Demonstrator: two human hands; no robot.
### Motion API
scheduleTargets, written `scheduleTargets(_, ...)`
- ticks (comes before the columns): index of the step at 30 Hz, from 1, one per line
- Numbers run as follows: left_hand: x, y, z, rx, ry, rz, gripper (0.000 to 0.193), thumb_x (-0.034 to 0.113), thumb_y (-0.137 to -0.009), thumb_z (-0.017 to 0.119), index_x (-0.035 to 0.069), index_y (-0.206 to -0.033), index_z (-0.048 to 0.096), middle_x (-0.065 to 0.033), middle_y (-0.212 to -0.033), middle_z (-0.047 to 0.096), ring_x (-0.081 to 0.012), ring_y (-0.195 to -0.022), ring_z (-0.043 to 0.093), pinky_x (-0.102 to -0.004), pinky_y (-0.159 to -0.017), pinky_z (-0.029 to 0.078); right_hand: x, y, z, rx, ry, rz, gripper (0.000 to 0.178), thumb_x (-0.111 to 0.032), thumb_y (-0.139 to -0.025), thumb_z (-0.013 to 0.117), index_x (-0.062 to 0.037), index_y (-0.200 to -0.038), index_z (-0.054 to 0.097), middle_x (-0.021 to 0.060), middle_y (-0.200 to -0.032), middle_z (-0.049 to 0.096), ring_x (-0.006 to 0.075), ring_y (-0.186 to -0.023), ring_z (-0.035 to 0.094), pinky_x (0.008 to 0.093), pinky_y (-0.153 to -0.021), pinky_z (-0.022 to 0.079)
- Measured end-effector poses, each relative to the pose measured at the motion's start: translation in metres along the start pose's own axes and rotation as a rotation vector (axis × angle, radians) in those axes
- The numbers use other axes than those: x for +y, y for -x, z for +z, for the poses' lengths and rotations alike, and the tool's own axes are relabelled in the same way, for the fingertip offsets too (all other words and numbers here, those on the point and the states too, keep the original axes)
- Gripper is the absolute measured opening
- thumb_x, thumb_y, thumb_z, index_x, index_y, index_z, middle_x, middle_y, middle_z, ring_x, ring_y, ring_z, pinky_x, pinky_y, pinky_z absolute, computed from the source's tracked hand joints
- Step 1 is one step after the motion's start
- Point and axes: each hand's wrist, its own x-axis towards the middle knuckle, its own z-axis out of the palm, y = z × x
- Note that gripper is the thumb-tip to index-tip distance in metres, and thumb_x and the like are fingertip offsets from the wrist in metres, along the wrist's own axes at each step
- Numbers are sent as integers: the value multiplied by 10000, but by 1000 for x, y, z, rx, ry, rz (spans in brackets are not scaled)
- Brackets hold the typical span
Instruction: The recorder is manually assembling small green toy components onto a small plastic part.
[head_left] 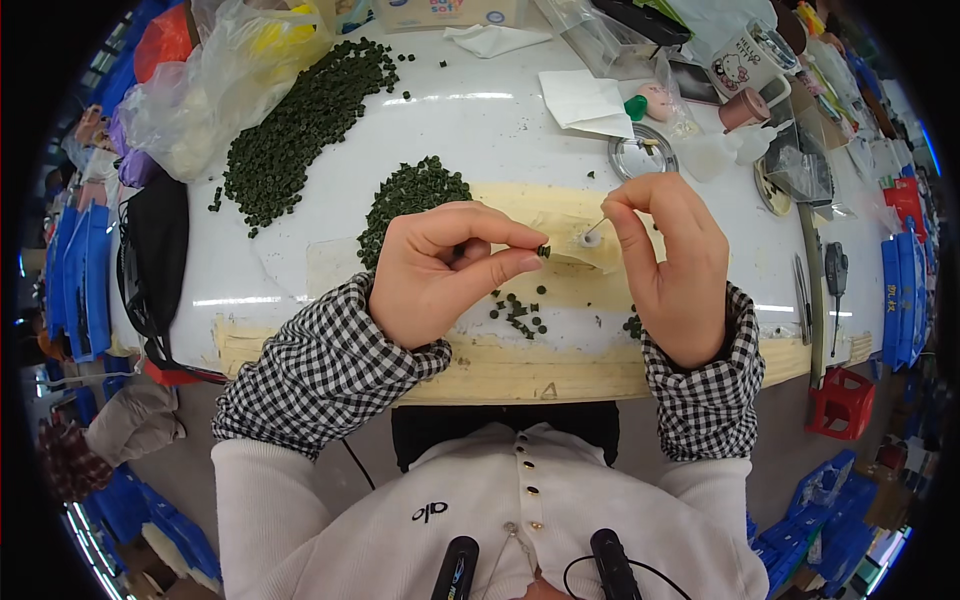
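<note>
My left hand (435, 265) pinches a small dark green spool-shaped part (543, 251) between thumb and forefinger. Thumb and forefinger of my right hand (675, 260) close on a thin metal rod (596, 226), whose lower end meets a small white round cup (588, 239). That cup sits on yellowish tape or paper on the table, between the two hands. Below my fingers, several loose green parts (519, 310) lie scattered. A smaller heap of green parts (418, 190) rises just beyond my left hand, partly hidden by it.
A large pile of green parts (305, 125) spreads at the far left beside plastic bags (235, 85). At the far right are a white paper sheet (585, 102), a round metal dish (642, 155), a mug (748, 62) and a thread spool (744, 110). Tweezers (802, 298) lie near the right edge.
</note>
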Motion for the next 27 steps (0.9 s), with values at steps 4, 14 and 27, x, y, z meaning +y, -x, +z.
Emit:
scheduleTargets(4, 0, 0, -1, 16, 4, 8, 183, -66, -782, 700, -15, -957, 690, -1, -770, 575, -49, -641, 416, -197, -601, 372, 2, 2, 3, -85, 85, -19, 113, -27, -786, 671, -14, -862, 589, 115, -834, 600, 280, -765, 567, 352, -650, 460)
scheduleTargets(14, 1, 0, -2, 122, 1, 70, 174, -62, -786, 700, -16, -952, 679, -20, -821, 606, -57, -660, 427, -201, -620, 374, -24, 3, -1, -83, -228, -37, 306, 55, -750, 672, -10, -1049, 675, 94, -821, 605, 219, -707, 567, 301, -617, 455)
scheduleTargets(27, -2, 1, -5, 82, 22, 132, 196, -86, -792, 677, -13, -974, 684, -39, -827, 608, -71, -681, 476, -208, -635, 400, -21, 10, 10, -178, -382, -30, 365, 64, -774, 654, -12, -1131, 656, 95, -850, 610, 202, -730, 581, 274, -632, 471)
